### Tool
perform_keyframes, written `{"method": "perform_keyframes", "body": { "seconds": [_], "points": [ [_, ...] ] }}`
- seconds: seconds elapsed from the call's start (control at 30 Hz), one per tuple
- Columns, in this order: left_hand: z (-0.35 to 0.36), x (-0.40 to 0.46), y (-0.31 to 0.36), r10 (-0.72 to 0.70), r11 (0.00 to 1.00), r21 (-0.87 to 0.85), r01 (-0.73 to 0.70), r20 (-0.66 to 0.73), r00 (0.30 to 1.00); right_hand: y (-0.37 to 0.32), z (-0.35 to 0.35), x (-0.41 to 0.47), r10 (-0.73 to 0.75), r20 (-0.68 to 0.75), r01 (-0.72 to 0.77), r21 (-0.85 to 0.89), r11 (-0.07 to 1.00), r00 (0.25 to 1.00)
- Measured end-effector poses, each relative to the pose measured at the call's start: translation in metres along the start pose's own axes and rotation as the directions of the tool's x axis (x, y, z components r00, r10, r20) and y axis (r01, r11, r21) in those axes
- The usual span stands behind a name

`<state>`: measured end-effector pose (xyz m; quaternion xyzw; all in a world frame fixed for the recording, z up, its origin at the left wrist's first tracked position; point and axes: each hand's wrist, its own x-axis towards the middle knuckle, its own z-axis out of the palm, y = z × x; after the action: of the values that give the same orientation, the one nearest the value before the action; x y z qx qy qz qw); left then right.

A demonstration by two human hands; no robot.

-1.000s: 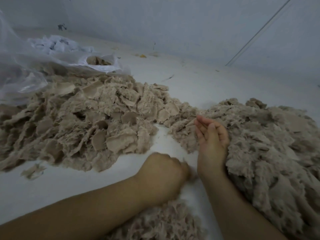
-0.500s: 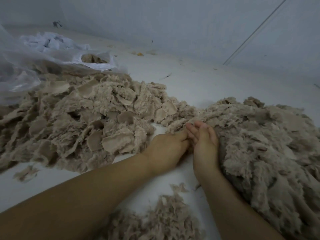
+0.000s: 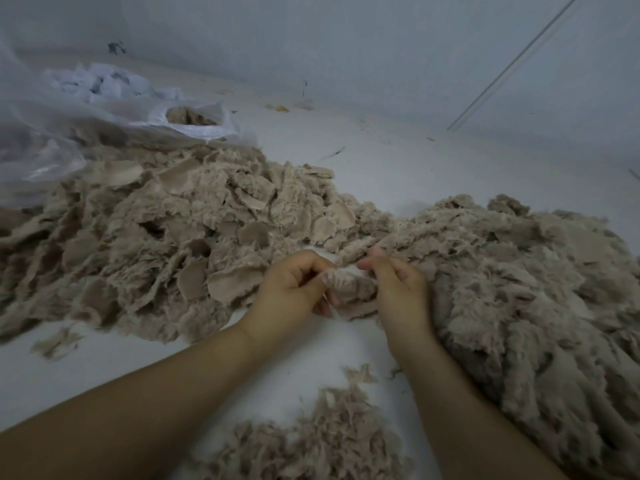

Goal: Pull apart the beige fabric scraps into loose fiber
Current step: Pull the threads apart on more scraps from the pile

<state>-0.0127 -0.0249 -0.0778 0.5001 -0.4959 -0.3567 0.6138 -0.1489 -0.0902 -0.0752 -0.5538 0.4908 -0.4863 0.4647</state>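
Now both hands lifted together since a moment ago, left hand and right hand each pinching one beige fuzzy fabric scrap between them, near small loose beige fiber heap, farther two big beige scrap piles, left pile, right pile, one clear plastic bag behind.

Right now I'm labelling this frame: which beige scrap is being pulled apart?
Between the two big beige fabric heaps, left and right, find the hands. The fuzzy beige scrap sits pinched between left hand and right hand, the only one held.
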Motion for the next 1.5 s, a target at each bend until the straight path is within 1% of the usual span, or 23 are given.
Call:
{"method": "perform_keyframes", "body": {
  "seconds": [0.07, 0.17, 0.23, 0.33, 0.37, 0.43, 0.5, 0.6, 0.67, 0.77, 0.83, 0.9, 0.97, 1.03, 1.1, 1.2, 1.33, 1.43, 1.5],
  "points": [
    [0.001, -0.004, 0.000, -0.010, 0.988, -0.154, 0.011, 0.008, 1.000, -0.001, -0.001, -0.001, -0.006, -0.006, 0.006, -0.025, 1.000, 1.000],
    [-0.004, -0.007, 0.003, -0.051, 0.920, -0.389, 0.042, -0.013, 0.999, -0.001, -0.001, 0.001, -0.013, -0.022, 0.012, -0.031, 0.999, 1.000],
    [-0.008, -0.004, 0.003, -0.113, 0.892, -0.444, 0.085, -0.037, 0.993, 0.000, -0.002, 0.000, -0.045, 0.035, 0.045, 0.008, 0.999, 0.998],
    [-0.009, -0.003, 0.001, -0.202, 0.891, -0.422, 0.168, -0.037, 0.979, -0.002, 0.000, -0.006, -0.125, 0.224, 0.107, 0.092, 0.990, 0.967],
    [-0.009, -0.003, 0.001, -0.208, 0.891, -0.417, 0.180, -0.023, 0.978, -0.002, 0.000, -0.007, -0.153, 0.266, 0.135, 0.083, 0.987, 0.952],
    [-0.008, -0.003, 0.002, -0.205, 0.891, -0.412, 0.189, 0.006, 0.979, -0.002, 0.000, -0.009, -0.191, 0.308, 0.180, 0.062, 0.982, 0.932],
    [-0.009, -0.002, 0.002, -0.218, 0.885, -0.421, 0.199, 0.003, 0.976, -0.002, -0.001, -0.009, -0.191, 0.304, 0.176, 0.075, 0.981, 0.933],
    [-0.006, 0.000, 0.001, -0.269, 0.893, -0.390, 0.226, -0.057, 0.962, -0.005, 0.000, -0.010, -0.197, 0.291, 0.181, 0.082, 0.980, 0.936],
    [-0.002, 0.001, 0.001, -0.287, 0.915, -0.310, 0.257, -0.055, 0.956, -0.004, 0.001, -0.011, -0.194, 0.287, 0.184, 0.063, 0.981, 0.938],
    [0.002, 0.003, 0.001, -0.285, 0.951, -0.131, 0.281, -0.016, 0.958, -0.004, 0.001, -0.010, -0.171, 0.256, 0.161, 0.062, 0.985, 0.951],
    [0.004, 0.004, 0.000, -0.283, 0.958, -0.065, 0.281, -0.026, 0.959, -0.003, 0.000, -0.009, -0.149, 0.252, 0.131, 0.086, 0.988, 0.956],
    [0.005, 0.006, 0.000, -0.280, 0.959, -0.049, 0.278, -0.033, 0.959, -0.001, -0.001, -0.008, -0.132, 0.310, 0.099, 0.118, 0.988, 0.942],
    [0.004, 0.007, 0.001, -0.292, 0.956, -0.030, 0.291, -0.032, 0.956, 0.002, 0.000, -0.008, -0.134, 0.356, 0.111, 0.085, 0.990, 0.925],
    [0.004, 0.009, 0.001, -0.317, 0.948, -0.033, 0.316, -0.025, 0.948, 0.002, 0.001, -0.007, -0.131, 0.328, 0.119, 0.058, 0.991, 0.935],
    [0.003, 0.009, 0.002, -0.336, 0.940, -0.060, 0.335, -0.008, 0.942, 0.002, 0.000, -0.006, -0.130, 0.267, 0.122, 0.045, 0.991, 0.955],
    [0.002, 0.007, 0.003, -0.332, 0.941, -0.073, 0.332, 0.002, 0.943, 0.001, 0.000, -0.006, -0.108, 0.216, 0.106, 0.023, 0.994, 0.970],
    [0.002, 0.008, 0.003, -0.361, 0.925, -0.124, 0.359, 0.006, 0.933, -0.002, 0.001, -0.007, -0.121, 0.224, 0.127, -0.012, 0.992, 0.967],
    [0.003, 0.013, 0.004, -0.330, 0.941, -0.074, 0.330, 0.018, 0.944, -0.003, 0.000, -0.009, -0.158, 0.278, 0.171, -0.025, 0.985, 0.948],
    [0.004, 0.017, 0.003, -0.299, 0.952, -0.074, 0.296, -0.027, 0.954, -0.002, -0.001, -0.009, -0.172, 0.289, 0.189, -0.035, 0.981, 0.942]
  ]
}}
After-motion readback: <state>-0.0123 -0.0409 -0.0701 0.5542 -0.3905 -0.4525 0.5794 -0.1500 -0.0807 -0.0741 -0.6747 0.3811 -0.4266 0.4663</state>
